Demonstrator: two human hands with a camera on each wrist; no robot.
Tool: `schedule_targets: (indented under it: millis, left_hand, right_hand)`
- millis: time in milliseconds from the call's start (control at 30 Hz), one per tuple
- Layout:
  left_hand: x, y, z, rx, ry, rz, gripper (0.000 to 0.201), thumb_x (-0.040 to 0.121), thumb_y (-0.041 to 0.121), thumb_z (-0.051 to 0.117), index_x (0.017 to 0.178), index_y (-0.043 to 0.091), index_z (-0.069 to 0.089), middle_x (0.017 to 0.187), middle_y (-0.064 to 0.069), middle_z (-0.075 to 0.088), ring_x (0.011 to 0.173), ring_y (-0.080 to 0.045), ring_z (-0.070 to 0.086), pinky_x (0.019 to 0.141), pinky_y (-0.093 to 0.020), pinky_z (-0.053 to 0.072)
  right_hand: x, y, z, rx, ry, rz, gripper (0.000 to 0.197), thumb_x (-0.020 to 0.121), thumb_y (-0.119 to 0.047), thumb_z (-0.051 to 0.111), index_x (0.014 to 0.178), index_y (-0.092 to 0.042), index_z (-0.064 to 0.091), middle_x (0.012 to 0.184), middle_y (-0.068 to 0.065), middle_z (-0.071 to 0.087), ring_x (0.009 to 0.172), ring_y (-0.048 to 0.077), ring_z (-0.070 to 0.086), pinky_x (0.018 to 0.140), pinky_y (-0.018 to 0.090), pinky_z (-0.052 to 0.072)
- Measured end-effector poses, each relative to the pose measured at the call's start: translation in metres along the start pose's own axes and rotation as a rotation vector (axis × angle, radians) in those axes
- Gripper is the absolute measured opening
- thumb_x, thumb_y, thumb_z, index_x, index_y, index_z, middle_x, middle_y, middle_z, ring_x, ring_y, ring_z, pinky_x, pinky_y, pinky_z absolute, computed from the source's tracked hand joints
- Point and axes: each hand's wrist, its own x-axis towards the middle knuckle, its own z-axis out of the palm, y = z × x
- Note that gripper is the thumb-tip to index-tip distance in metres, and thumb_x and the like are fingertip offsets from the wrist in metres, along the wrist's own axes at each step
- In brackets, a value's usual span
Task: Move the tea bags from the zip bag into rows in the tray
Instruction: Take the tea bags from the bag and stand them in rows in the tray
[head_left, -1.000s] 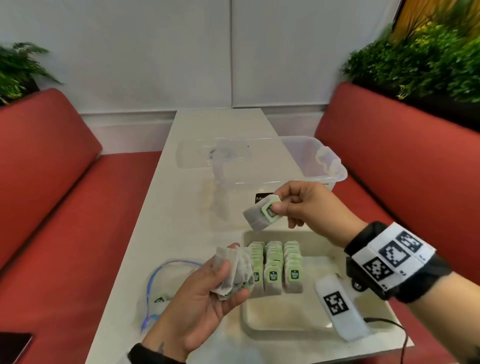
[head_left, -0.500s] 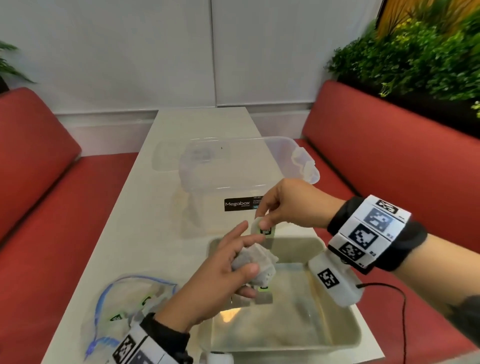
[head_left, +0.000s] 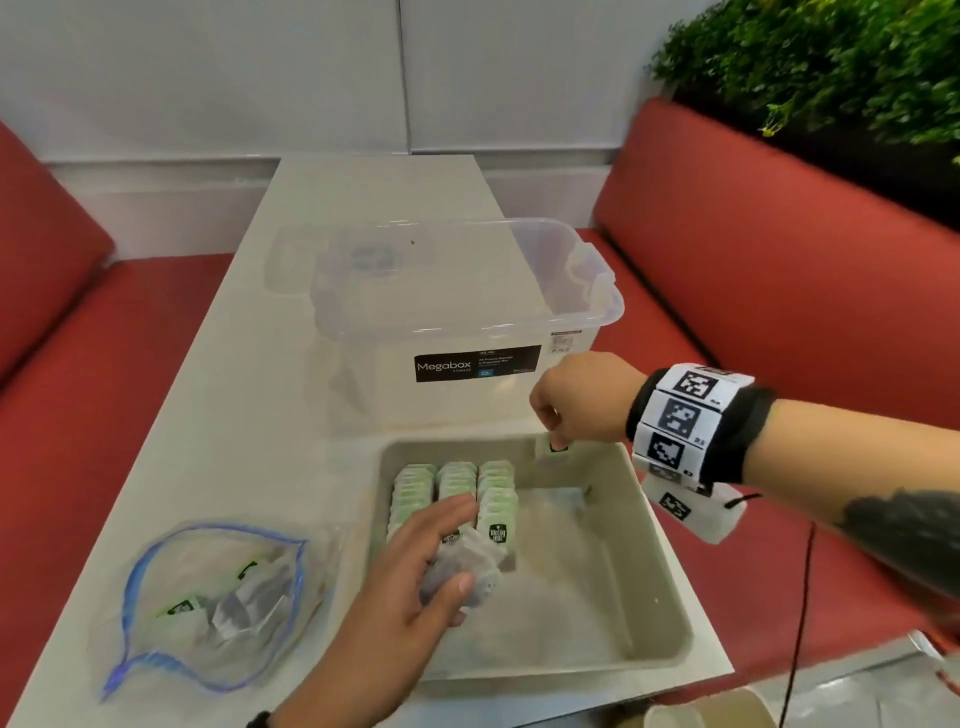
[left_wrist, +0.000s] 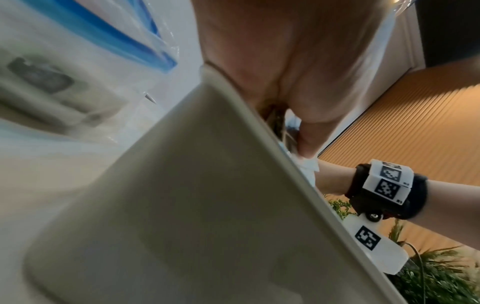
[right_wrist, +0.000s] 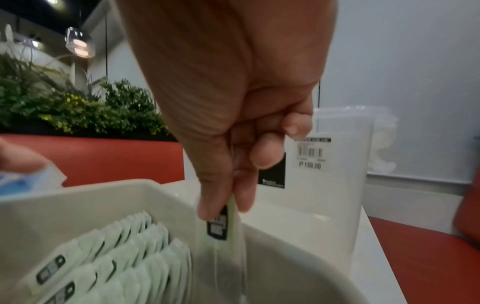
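Since half a second ago the right hand has dropped from above the tray's far rim down into the far part of the tray, and the left hand has slid toward the standing rows.

Head view: the right hand pinches one tea bag by its tag, beside the third of the three rows, where a fourth would begin. The left hand's fingers curl around a loose clump of bags just in front of those rows. I judge the risks to be the lone bag flopping flat once released, since nothing stands beside it to lean on, and the left knuckles nudging the front bags over. The zip bag lies open on the tabletop left of the tray, a few bags inside; their count is unclear through the crinkled plastic. A clear storage box stands behind the tray.

Left wrist view: mostly the tray's outer wall and the palm; the held clump is all but hidden, and the picture is smeared.

Right wrist view: thumb and fingers are pressed on the bag's green tag; the pouch below is blurred, so whether it touches the tray floor cannot be told.
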Motion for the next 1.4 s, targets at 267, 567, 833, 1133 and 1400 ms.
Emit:
schedule_targets:
  millis: [267,567,833,1133,1400]
  left_hand:
    - [-0.002,-0.007,0.002,0.095,0.015,0.031,0.048,0.089,0.022,0.055,0.124,0.054,0.045,0.135,0.032,0.037,0.122,0.002,0.044,0.069,-0.019,0.054]
    - [0.000,-0.008,0.001,0.067,-0.020,0.000,0.048,0.088,0.024,0.055,0.121,0.057,0.046,0.134,0.035,0.037,0.120,0.003,0.045,0.068,-0.023,0.055]
    - [0.001,-0.008,0.002,0.046,-0.040,-0.013,0.050,0.082,0.026,0.053,0.121,0.058,0.045,0.132,0.036,0.038,0.120,0.003,0.046,0.065,-0.027,0.058]
    - [0.001,-0.008,0.001,0.022,-0.038,-0.009,0.051,0.082,0.025,0.054,0.120,0.058,0.045,0.129,0.038,0.038,0.115,0.005,0.047,0.066,-0.030,0.058]
    - [0.001,-0.010,0.001,0.027,-0.031,0.000,0.052,0.082,0.025,0.054,0.121,0.058,0.044,0.130,0.039,0.037,0.117,0.006,0.046,0.064,-0.032,0.059]
  right_hand:
    - [0.021,-0.001,0.035,-0.033,-0.022,-0.029,0.014,0.086,-0.023,0.057,0.089,-0.018,0.044,0.100,0.003,0.056,0.080,0.021,0.050,0.063,0.029,0.036]
    - [0.028,-0.001,0.045,-0.128,-0.144,-0.022,0.018,0.091,-0.038,0.051,0.096,-0.020,0.051,0.088,-0.001,0.053,0.079,0.021,0.050,0.065,0.029,0.035]
    - [0.043,-0.010,0.042,-0.216,-0.240,0.006,0.035,0.086,-0.045,0.055,0.105,-0.018,0.065,0.094,0.001,0.064,0.081,0.021,0.059,0.065,0.027,0.041]
    - [0.051,-0.019,0.041,-0.267,-0.254,0.040,0.038,0.085,-0.053,0.056,0.082,-0.016,0.059,0.064,-0.003,0.049,0.056,0.015,0.047,0.047,0.022,0.031]
    - [0.049,-0.021,0.039,-0.265,-0.282,0.034,0.039,0.084,-0.049,0.060,0.097,-0.012,0.064,0.066,-0.002,0.046,0.071,0.020,0.053,0.064,0.028,0.042]
